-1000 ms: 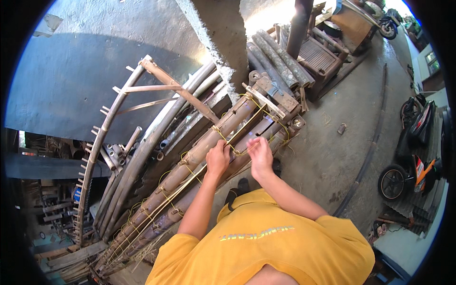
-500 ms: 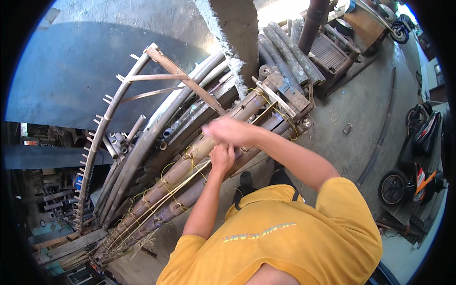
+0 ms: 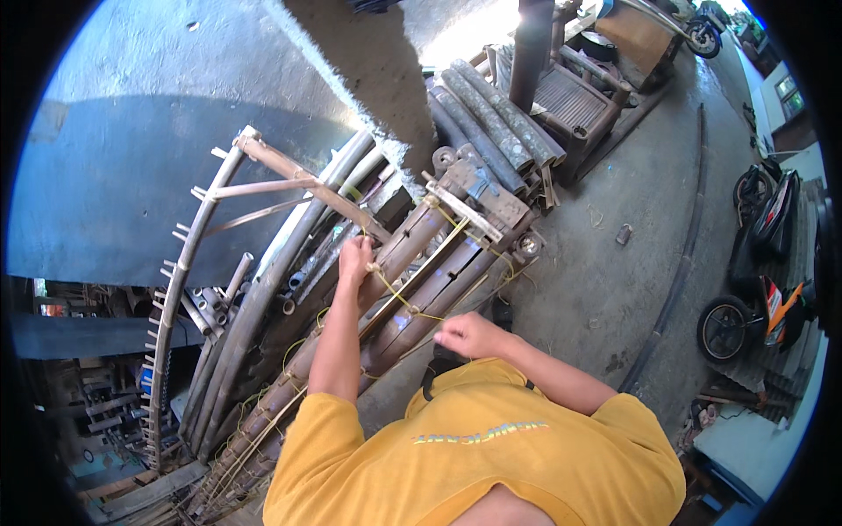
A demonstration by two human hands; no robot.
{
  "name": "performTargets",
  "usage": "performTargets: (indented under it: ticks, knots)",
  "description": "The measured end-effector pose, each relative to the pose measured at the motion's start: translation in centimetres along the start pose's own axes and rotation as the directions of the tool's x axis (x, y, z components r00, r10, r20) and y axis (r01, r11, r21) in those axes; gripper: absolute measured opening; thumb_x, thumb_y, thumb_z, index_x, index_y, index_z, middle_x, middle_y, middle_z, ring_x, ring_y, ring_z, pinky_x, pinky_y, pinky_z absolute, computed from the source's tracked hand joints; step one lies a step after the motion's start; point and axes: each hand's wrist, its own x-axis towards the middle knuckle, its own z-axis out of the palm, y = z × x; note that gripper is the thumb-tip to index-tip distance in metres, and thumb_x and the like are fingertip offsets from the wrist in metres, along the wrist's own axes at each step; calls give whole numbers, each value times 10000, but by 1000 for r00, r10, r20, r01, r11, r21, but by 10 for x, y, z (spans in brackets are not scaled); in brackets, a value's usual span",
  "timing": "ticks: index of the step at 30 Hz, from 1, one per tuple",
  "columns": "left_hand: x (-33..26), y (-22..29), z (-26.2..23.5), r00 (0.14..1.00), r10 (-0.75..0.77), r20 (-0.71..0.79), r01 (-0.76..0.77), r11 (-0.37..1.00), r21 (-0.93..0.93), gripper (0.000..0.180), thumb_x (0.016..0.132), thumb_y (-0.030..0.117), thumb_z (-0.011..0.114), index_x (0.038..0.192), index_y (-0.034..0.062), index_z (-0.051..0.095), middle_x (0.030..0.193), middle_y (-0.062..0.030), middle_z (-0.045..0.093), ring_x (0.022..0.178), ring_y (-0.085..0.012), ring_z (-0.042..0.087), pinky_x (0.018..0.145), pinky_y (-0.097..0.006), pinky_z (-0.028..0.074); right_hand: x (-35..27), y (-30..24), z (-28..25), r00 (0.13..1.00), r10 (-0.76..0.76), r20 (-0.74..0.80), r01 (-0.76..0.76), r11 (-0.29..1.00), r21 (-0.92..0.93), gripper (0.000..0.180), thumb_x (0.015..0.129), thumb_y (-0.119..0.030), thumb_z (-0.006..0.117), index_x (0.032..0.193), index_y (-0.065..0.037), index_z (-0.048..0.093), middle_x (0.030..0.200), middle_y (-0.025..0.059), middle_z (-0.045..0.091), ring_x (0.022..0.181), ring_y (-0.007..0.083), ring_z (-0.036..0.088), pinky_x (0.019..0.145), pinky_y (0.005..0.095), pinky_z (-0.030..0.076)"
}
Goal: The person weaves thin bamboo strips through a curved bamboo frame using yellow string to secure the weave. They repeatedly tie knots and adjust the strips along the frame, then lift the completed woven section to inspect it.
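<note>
Yellow cord (image 3: pixel 427 315): probably light, pretty bendy, best pinched near the ends; gripped by right hand (image 3: pixel 474 336), seemingly left hand (image 3: pixel 354 259) too.

In front of you, two thick, round, brown bamboo poles (image 3: pixel 408 246) lie diagonally, side by side (the nearer one has a dark lengthwise slit); your thin yellow cord (image 3: pixel 426 315) stretches across them, bent midway.

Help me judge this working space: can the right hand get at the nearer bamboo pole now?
Likely yes: the right hand is beside the nearer bamboo pole, with only yellow cord and a thin strip between.
</note>
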Motion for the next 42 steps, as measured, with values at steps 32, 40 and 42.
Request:
performTargets:
  ticks: [32, 40, 42]
  knots:
    - [-68, 208, 62, 970, 51, -238, -171, 841, -513, 246, 1015, 221, 574, 1038, 26, 722, 805, -73, 718, 752, -154, 639, 708, -315, 488, 4, 37, -141, 953, -298, 57, 298, 886, -354, 371, 938, -282, 584, 655, -45, 619, 660, 197, 608, 745, 409, 598, 751, 492, 490]
    - [57, 142, 62, 960, 105, -260, -115, 993, -25, 261, 968, 264, 564, 1063, 59, 696, 969, -248, 691, 955, -458, 654, 823, -530, 498, -7, 9, -74, 953, -287, -94, 180, 790, -586, 314, 978, -273, 546, 784, -52, 655, 732, 150, 663, 796, 315, 654, 976, 458, 470]
    - [45, 138, 34, 983, 133, -129, -145, 986, -87, 329, 985, 294, 545, 1156, 47, 680, 1045, -257, 690, 1009, -433, 656, 869, -506, 508, -9, -11, -32, 988, -152, 2, 144, 931, -334, 324, 1007, -305, 520, 898, -46, 681, 828, 148, 697, 872, 278, 678, 996, 444, 465]
